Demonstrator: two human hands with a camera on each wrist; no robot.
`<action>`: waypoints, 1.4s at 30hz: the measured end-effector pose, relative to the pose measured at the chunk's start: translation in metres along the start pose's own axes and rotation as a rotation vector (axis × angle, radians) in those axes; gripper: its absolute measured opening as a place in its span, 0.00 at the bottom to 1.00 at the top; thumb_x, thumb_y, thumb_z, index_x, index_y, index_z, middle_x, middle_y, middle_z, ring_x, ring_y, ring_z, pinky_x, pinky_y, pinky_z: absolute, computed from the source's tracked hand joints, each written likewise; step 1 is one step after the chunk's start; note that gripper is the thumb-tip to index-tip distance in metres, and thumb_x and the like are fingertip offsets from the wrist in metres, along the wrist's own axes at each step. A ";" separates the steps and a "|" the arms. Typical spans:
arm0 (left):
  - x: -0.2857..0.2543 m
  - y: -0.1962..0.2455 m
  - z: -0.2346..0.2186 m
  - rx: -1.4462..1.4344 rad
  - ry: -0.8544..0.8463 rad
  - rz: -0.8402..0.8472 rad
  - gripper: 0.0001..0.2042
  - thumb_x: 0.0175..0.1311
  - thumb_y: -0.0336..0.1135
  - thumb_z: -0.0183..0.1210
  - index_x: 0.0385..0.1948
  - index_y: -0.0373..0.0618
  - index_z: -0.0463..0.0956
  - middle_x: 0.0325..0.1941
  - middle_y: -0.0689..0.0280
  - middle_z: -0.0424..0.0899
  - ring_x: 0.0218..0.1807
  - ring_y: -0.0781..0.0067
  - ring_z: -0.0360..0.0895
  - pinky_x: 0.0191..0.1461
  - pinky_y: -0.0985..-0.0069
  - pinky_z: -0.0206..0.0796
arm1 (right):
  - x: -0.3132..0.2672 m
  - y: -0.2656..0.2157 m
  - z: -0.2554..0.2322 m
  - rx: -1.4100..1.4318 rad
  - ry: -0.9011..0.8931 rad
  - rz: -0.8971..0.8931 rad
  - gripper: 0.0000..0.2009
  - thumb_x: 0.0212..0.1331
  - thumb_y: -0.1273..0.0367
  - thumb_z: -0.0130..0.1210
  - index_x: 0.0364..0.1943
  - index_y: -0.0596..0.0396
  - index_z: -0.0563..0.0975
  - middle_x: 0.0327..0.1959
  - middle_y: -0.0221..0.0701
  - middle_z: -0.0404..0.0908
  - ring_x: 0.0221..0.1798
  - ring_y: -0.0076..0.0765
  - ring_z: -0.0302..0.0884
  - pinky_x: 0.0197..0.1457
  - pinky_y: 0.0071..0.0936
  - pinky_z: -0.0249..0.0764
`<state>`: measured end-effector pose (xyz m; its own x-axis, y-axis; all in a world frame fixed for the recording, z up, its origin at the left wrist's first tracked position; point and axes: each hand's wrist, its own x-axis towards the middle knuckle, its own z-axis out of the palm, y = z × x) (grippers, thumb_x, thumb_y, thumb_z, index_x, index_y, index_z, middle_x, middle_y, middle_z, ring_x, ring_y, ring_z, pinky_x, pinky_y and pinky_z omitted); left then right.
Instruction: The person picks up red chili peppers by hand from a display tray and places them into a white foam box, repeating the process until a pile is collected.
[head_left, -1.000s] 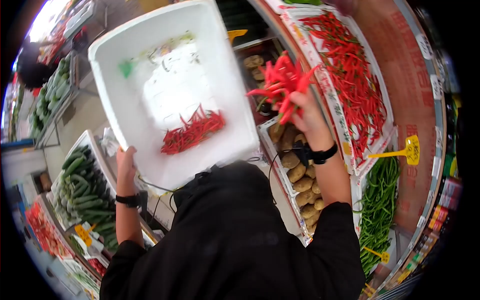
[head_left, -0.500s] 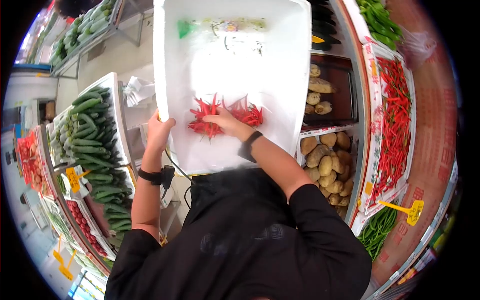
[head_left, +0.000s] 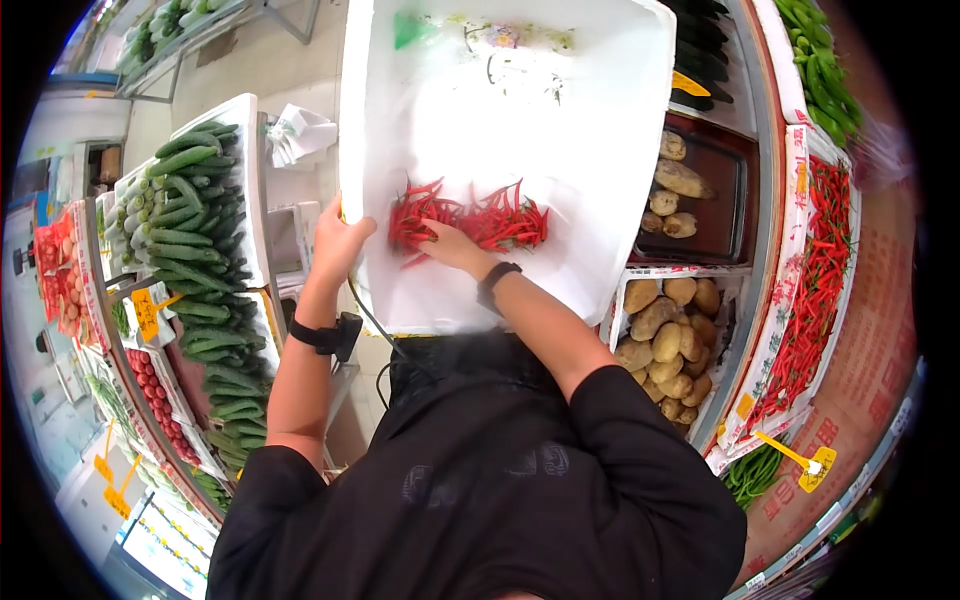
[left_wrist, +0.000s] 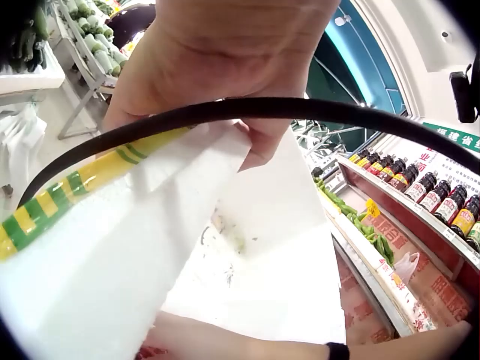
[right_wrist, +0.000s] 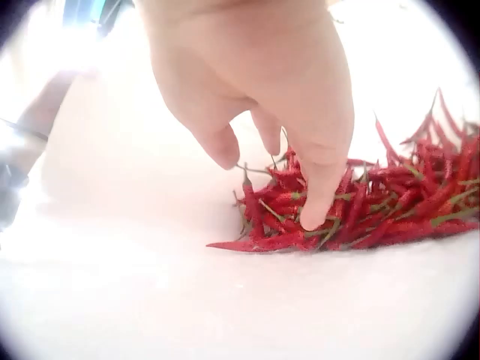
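A large white foam box is held in front of the body. My left hand grips its left wall, thumb over the rim; in the left wrist view the left hand wraps the edge beside yellow-green tape. Inside the box's near part lies a pile of red chillies. At the left end of that pile is my right hand. In the right wrist view the right hand points down with spread fingers, fingertips touching the chillies; no chilli is lifted.
Left of the box are cucumbers on a shelf. To the right stand potatoes, a dark tray with tubers, a long crate of red chillies and green peppers. A black cable hangs near the left wrist.
The bunch of chillies that my right hand carried beside the crate is down in the box with the others. My right hand came from the right into the box, and its fingers have loosened.
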<state>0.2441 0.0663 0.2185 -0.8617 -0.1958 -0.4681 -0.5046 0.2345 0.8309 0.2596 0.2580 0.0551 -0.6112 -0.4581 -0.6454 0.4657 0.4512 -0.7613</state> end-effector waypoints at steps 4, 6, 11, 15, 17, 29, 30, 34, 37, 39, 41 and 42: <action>0.013 -0.004 -0.005 0.055 -0.043 -0.005 0.23 0.46 0.27 0.56 0.49 0.37 0.76 0.39 0.65 0.82 0.39 0.77 0.76 0.44 0.78 0.68 | -0.048 0.004 -0.046 -0.123 0.166 -0.177 0.21 0.60 0.63 0.53 0.56 0.58 0.75 0.45 0.46 0.82 0.46 0.41 0.82 0.52 0.33 0.75; 0.019 -0.001 -0.009 0.139 -0.092 -0.036 0.23 0.46 0.27 0.56 0.50 0.36 0.75 0.40 0.64 0.82 0.40 0.76 0.76 0.45 0.77 0.69 | -0.080 0.004 -0.077 -0.080 0.254 -0.199 0.19 0.61 0.64 0.52 0.52 0.60 0.77 0.45 0.44 0.83 0.48 0.41 0.82 0.53 0.32 0.75; 0.030 -0.015 -0.017 -0.045 -0.266 0.062 0.26 0.51 0.29 0.54 0.56 0.34 0.70 0.47 0.61 0.81 0.46 0.69 0.77 0.51 0.71 0.69 | -0.210 -0.016 -0.129 0.124 0.469 -0.221 0.15 0.62 0.67 0.54 0.49 0.60 0.79 0.46 0.37 0.83 0.48 0.34 0.81 0.50 0.30 0.76; 0.007 0.014 -0.004 -0.213 -0.389 0.020 0.29 0.54 0.29 0.52 0.62 0.33 0.64 0.57 0.57 0.76 0.57 0.62 0.74 0.61 0.68 0.65 | -0.317 -0.020 -0.143 0.219 0.659 -0.277 0.15 0.63 0.68 0.55 0.51 0.62 0.77 0.46 0.32 0.82 0.47 0.29 0.79 0.52 0.28 0.75; 0.063 -0.051 -0.041 -0.087 -0.388 0.004 0.28 0.54 0.28 0.53 0.61 0.32 0.65 0.53 0.59 0.77 0.53 0.67 0.74 0.56 0.72 0.67 | -0.366 -0.024 -0.148 0.226 0.738 -0.281 0.15 0.63 0.69 0.56 0.51 0.60 0.77 0.48 0.33 0.82 0.47 0.27 0.79 0.51 0.28 0.75; 0.044 -0.022 -0.020 -0.216 -0.397 -0.148 0.32 0.50 0.30 0.54 0.63 0.41 0.61 0.55 0.60 0.72 0.53 0.62 0.73 0.52 0.66 0.71 | -0.591 -0.062 -0.233 -0.320 1.228 -0.284 0.16 0.61 0.65 0.57 0.51 0.56 0.77 0.46 0.35 0.81 0.48 0.33 0.78 0.51 0.29 0.73; 0.034 -0.013 -0.014 -0.229 -0.410 -0.156 0.32 0.50 0.29 0.53 0.63 0.40 0.61 0.55 0.59 0.71 0.53 0.61 0.73 0.52 0.66 0.71 | -0.597 -0.061 -0.252 -0.284 1.242 -0.238 0.19 0.60 0.62 0.57 0.53 0.56 0.76 0.49 0.38 0.80 0.50 0.36 0.78 0.53 0.30 0.73; 0.045 -0.021 -0.015 -0.262 -0.382 -0.068 0.30 0.49 0.29 0.53 0.61 0.38 0.63 0.52 0.60 0.73 0.50 0.62 0.74 0.48 0.66 0.71 | -0.592 -0.050 -0.358 -0.368 1.269 0.044 0.46 0.49 0.42 0.62 0.66 0.60 0.63 0.63 0.51 0.70 0.65 0.48 0.69 0.66 0.35 0.65; 0.021 0.001 -0.006 -0.237 -0.420 -0.025 0.27 0.49 0.30 0.53 0.57 0.37 0.65 0.47 0.62 0.74 0.47 0.65 0.74 0.46 0.69 0.70 | -0.567 -0.032 -0.423 -0.452 1.140 0.317 0.64 0.36 0.33 0.64 0.72 0.60 0.49 0.71 0.55 0.56 0.74 0.51 0.56 0.73 0.38 0.57; 0.016 0.007 -0.007 -0.178 -0.374 -0.043 0.25 0.49 0.30 0.53 0.54 0.37 0.67 0.45 0.63 0.74 0.46 0.67 0.74 0.45 0.71 0.69 | -0.542 -0.017 -0.452 -0.422 1.116 0.463 0.71 0.29 0.30 0.65 0.74 0.60 0.42 0.74 0.56 0.47 0.77 0.53 0.47 0.75 0.42 0.52; 0.010 0.014 -0.003 -0.180 -0.359 -0.027 0.24 0.49 0.29 0.53 0.53 0.37 0.67 0.44 0.63 0.74 0.45 0.68 0.74 0.45 0.72 0.68 | -0.520 -0.005 -0.475 -0.324 1.161 0.587 0.76 0.25 0.29 0.66 0.74 0.60 0.36 0.76 0.56 0.39 0.79 0.56 0.39 0.76 0.47 0.47; 0.004 0.015 0.000 -0.209 -0.362 -0.004 0.24 0.48 0.29 0.53 0.53 0.37 0.67 0.44 0.63 0.74 0.45 0.68 0.74 0.45 0.73 0.68 | -0.516 0.000 -0.479 -0.242 1.177 0.572 0.77 0.21 0.31 0.69 0.74 0.54 0.34 0.77 0.54 0.33 0.79 0.60 0.32 0.77 0.52 0.43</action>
<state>0.2333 0.0691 0.2296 -0.8415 0.1600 -0.5160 -0.5185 0.0291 0.8546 0.2690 0.8615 0.4181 -0.6114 0.7159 -0.3370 0.7908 0.5373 -0.2932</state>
